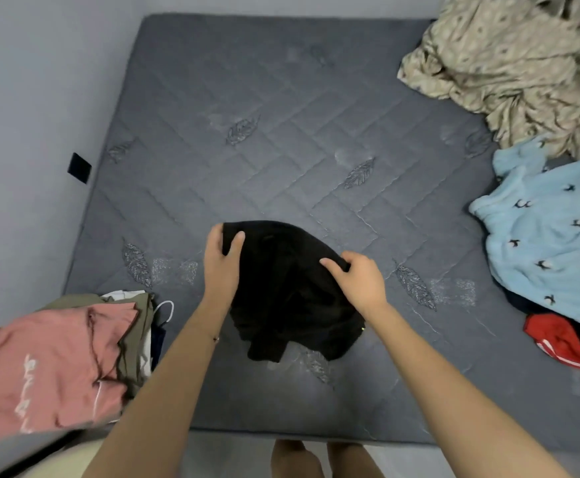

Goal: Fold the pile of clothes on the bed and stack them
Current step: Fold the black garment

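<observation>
- Forearms [174, 391] enter from 6 o'clock; left hand [221, 262] fingers pinch the black garment [288, 298] at its 11 o'clock corner, right hand [359, 281] fingers pinch its 2 o'clock edge.
- Garment crumpled at bed [247, 98] centre.
- Folded stack [50, 367] at 8 o'clock; unfolded pile [550, 236] at 3 o'clock.

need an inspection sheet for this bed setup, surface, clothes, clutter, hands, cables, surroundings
surface: grey quilted mattress with stitched leaf motifs.
job's things: black garment mid-bed, partly lifted and unfolded; folded stack at near left with a pink top uppermost; unfolded blue fleece at right lying over a red garment.
clutter: crumpled beige bedding in the far right corner; thin white loop beside the stack, cannot tell what it is.
hands: left hand grips the black garment's left corner; right hand grips its right edge.
cables: nothing seen.
surroundings: grey wall at left and far side, with a black patch on it; bare feet on the floor at the near edge.
</observation>
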`<act>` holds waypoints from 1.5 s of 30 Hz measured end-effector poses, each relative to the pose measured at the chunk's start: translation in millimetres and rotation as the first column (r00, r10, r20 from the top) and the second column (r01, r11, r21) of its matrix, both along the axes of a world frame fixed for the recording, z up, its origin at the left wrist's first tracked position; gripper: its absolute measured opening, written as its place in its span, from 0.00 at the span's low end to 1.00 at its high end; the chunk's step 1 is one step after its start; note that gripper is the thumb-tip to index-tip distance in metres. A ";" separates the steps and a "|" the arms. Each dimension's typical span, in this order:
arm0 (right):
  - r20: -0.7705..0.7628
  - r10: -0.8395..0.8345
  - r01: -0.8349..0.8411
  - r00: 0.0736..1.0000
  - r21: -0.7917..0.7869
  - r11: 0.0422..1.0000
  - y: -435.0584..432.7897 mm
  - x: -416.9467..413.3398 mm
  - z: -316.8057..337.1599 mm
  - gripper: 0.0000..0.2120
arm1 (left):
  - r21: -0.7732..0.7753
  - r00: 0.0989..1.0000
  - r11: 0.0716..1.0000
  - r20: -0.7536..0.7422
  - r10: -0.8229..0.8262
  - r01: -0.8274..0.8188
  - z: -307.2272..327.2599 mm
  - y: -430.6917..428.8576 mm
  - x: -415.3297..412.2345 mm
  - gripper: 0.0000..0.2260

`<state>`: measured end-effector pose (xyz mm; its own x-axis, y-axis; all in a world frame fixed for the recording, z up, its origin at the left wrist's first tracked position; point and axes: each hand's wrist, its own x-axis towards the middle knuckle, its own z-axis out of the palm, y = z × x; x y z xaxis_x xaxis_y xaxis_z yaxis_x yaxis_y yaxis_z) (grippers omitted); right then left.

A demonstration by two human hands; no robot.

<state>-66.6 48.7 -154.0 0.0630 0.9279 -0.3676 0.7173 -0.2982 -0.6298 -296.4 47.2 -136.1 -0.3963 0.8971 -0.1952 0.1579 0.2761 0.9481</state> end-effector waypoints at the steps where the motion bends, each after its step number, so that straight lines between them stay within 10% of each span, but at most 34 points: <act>1: 0.011 -0.016 0.016 1.000 0.033 0.999 -1.8 -0.1 14.6 0.24 | 0.036 1.000 0.999 -0.012 -0.014 0.015 15.8 1.2 -2.4 0.05; 12: -0.041 0.035 -0.028 0.999 0.153 0.988 -12.0 -5.4 109.3 0.21 | 0.233 1.000 0.972 0.012 -0.020 0.017 127.9 -0.3 -13.3 0.02; 37: 0.257 0.377 -0.336 0.890 -0.190 0.923 -32.5 8.7 135.9 0.23 | 0.277 0.981 0.951 0.173 0.093 -0.139 185.5 0.6 -42.9 0.05; 45: 0.361 0.214 -0.146 0.908 -0.206 0.968 -36.3 20.6 129.3 0.35 | 0.283 0.947 0.922 0.261 0.189 -0.263 184.3 -2.6 -65.0 0.03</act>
<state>-46.0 12.5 -24.7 0.0663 0.8620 -0.5026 0.9423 -0.2197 -0.2526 -361.4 44.6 48.2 -0.5743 0.8181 -0.0299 -0.1007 -0.0343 0.9943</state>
